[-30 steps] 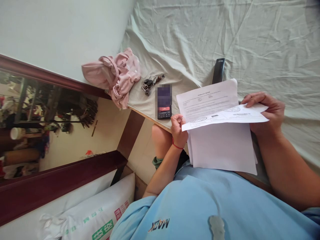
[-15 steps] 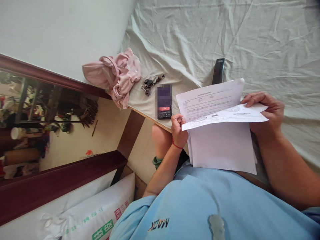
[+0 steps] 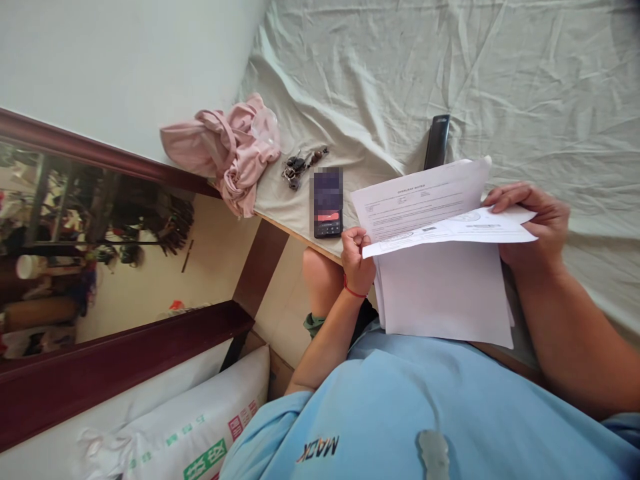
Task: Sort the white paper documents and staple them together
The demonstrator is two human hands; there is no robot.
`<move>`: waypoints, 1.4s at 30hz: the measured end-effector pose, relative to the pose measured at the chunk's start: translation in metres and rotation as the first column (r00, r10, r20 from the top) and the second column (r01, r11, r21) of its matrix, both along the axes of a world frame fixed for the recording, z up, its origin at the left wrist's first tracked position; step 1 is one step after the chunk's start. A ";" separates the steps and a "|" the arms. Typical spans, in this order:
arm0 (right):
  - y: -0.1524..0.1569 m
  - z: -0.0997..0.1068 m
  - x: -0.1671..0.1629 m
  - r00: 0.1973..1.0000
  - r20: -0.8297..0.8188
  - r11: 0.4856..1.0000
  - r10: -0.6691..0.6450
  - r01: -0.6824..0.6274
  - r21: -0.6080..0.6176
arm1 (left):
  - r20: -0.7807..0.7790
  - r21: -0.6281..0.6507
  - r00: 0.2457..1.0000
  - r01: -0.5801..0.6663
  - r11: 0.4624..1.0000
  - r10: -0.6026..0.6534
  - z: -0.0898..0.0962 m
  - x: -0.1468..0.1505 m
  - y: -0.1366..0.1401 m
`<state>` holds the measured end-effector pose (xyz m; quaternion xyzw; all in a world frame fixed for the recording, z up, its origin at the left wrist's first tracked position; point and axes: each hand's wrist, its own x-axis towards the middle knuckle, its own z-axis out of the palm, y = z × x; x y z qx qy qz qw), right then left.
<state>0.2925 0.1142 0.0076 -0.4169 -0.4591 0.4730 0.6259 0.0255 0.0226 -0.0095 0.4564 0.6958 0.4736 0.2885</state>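
Observation:
Several printed sheets of paper (image 3: 425, 197) are held between my two hands, just in front of my body. My left hand (image 3: 357, 257) is closed, pinching the left edge of the sheets. At the right edge, my right hand (image 3: 533, 223) grips the papers with the thumb underneath and fingers on top. The upper sheet bears a heading and lines of text. Its lower part is folded over and shows stamp-like oval marks. Below the fold hangs a blank white sheet (image 3: 445, 293). A phone (image 3: 328, 223) with a lit screen lies just left of my left hand.
A grey-green cloth (image 3: 380, 67) covers the wide surface ahead. On it lie keys (image 3: 295, 170), a crumpled pink cloth (image 3: 240, 147) and a long black object (image 3: 437, 141). A dark-red-framed mirror (image 3: 200, 267) stands at left, with a white printed sack (image 3: 200, 420) below.
Almost nothing differs. The view has shifted very slightly, and the top edge of the papers has moved a little; both hands keep their hold.

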 end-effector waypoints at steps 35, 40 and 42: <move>0.000 -0.008 0.003 0.999 -0.019 0.997 0.039 -0.037 0.069 | 0.139 0.035 0.990 0.033 0.999 -0.037 -0.005 -0.002 -0.001; -0.001 -0.007 0.003 0.999 -0.001 0.997 0.035 -0.035 0.070 | 0.119 0.021 0.992 0.037 0.999 -0.039 -0.005 -0.001 -0.001; -0.001 -0.007 0.003 0.999 0.003 0.997 0.035 -0.035 0.068 | 0.121 0.025 0.991 0.048 0.999 -0.051 -0.004 -0.001 -0.001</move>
